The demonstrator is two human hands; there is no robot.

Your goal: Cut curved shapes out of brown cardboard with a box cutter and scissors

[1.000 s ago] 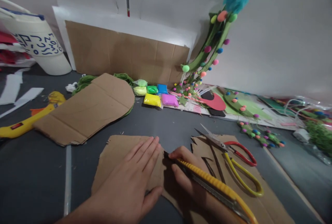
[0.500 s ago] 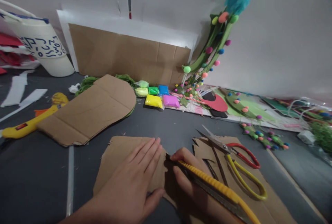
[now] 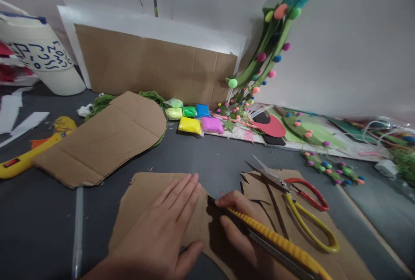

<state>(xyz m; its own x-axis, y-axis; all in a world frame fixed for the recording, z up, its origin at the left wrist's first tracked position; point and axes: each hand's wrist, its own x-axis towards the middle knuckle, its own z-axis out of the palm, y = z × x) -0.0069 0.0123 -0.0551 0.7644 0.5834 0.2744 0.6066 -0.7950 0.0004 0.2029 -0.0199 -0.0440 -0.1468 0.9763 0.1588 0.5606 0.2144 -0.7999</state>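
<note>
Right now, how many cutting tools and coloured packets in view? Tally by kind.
Utility knife, in the right hand: 1
Scissors: 1
Plastic packets (yellow packet, pink packet, blue packet, three greenish): 6
Total: 8

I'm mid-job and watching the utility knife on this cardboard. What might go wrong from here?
The blade of the utility knife sits close to the left hand, which lies flat on the cardboard piece; a slip could nick its fingers.

The open scissors lie beside the right hand, so a wide stroke might bump them.

The cardboard appears to lie directly on the dark table, so a deep cut could score the surface.
</note>
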